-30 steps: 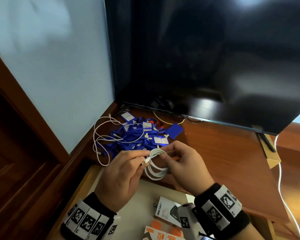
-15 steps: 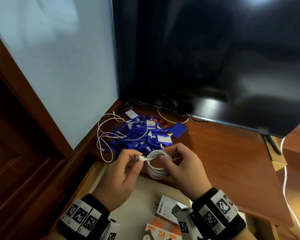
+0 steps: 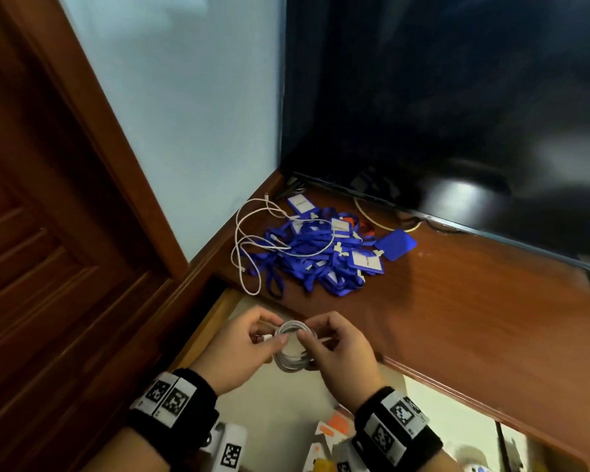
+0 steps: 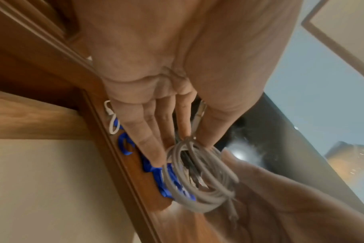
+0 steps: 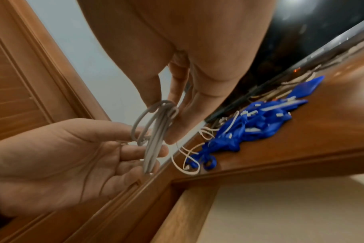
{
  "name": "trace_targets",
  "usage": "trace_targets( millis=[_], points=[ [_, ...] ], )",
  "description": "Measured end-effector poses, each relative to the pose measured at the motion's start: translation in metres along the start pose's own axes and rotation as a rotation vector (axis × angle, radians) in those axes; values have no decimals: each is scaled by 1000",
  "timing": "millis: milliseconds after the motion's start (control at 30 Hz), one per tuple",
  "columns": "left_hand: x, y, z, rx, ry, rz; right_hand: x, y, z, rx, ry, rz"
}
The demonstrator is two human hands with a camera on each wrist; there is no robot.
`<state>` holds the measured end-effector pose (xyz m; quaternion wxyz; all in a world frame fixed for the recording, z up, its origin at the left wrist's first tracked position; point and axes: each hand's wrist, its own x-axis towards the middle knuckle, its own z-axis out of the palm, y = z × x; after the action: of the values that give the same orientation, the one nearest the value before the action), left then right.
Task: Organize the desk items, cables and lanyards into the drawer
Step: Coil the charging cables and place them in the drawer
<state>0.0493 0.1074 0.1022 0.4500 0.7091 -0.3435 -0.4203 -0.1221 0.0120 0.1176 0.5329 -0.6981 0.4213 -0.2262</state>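
Wooden counter (image 3: 457,301) under a television; over the open drawer (image 3: 280,413), left hand (image 3: 239,352) and right hand (image 3: 338,356) both pinch a coiled white cable (image 3: 292,359) (unsecured): loosened fingers could let it spring apart.

You are working in a furnished room, home or hotel type. Indicators: a polished wooden surface (image 3: 474,321) set into a corner, a large flat television (image 3: 457,97) standing on it, a panelled wooden door (image 3: 31,250) to the left, a pale painted wall (image 3: 184,97), and an open drawer (image 3: 286,396) below.
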Motion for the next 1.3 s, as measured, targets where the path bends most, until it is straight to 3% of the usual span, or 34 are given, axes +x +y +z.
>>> trace_targets(
  millis=[133, 300, 433, 533, 733, 967, 1100, 1167, 1300],
  points=[
    [14, -41, -23, 262, -9, -72, 9, 26, 28, -115, -162, 78],
    [38, -83, -35, 671, -158, -181, 11, 53, 40, -343, -267, 161],
    [57, -108, -36, 990, -313, -286, 10, 65, 34, -381, -248, 197],
    [70, -117, -33, 1171, -504, -320, 8, 73, 25, -402, -227, 210],
    [80, -111, -29, 1307, -774, -441, 0, 83, 14, -416, -241, 240],
    [74, -126, -38, 1367, -788, -462, 2, 86, 18, -444, -291, 229],
    [70, -117, -48, 1335, -721, -429, 13, 77, 21, -468, -310, 185],
    [67, -108, -55, 1244, -629, -426, 21, 70, 23, -490, -317, 150],
    [59, -90, -76, 968, -293, -335, 44, 55, 29, -491, -334, 105]
  ],
)
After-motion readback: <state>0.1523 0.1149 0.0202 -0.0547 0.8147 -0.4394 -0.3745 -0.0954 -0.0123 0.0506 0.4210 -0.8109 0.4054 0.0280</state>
